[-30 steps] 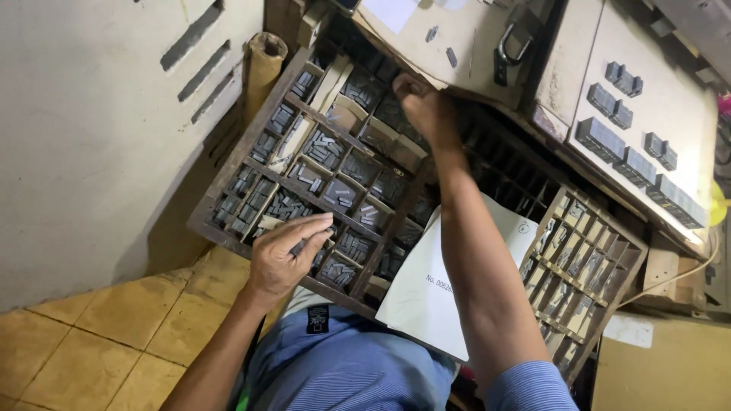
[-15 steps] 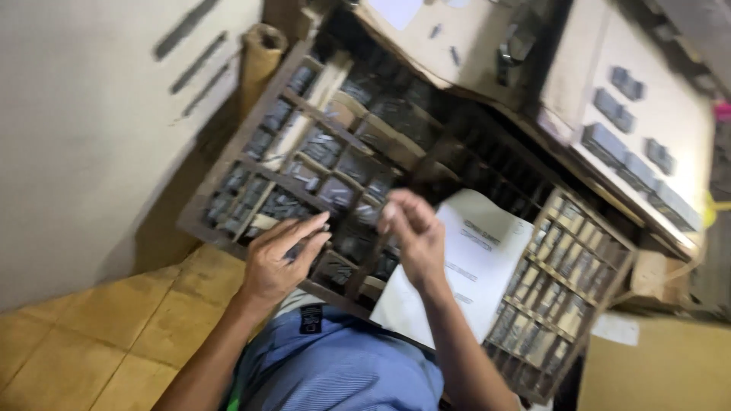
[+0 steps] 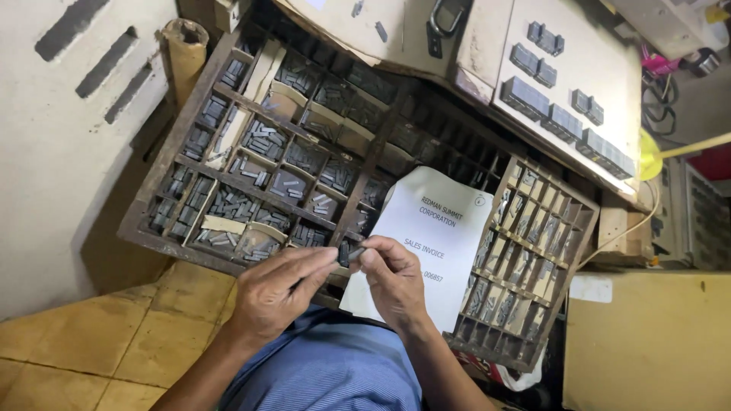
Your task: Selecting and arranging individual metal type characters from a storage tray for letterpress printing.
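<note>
My left hand and my right hand meet just above my lap, in front of a wooden type case. Between their fingertips they pinch a small dark metal type piece. The left hand's fingers curl as if holding something slim, mostly hidden. The case's many compartments hold several small grey metal type pieces. A white printed sheet of paper lies on the case beside my right hand.
A second, narrower compartment tray stands to the right. Above it, a beige tabletop carries blocks of dark type. A cardboard tube leans at the wall on the left. Yellow floor tiles lie below left, a beige cabinet at the right.
My right hand drew back from the far compartments of the case to my left hand, bringing a small type piece. The left hand stayed near the case's front edge.
</note>
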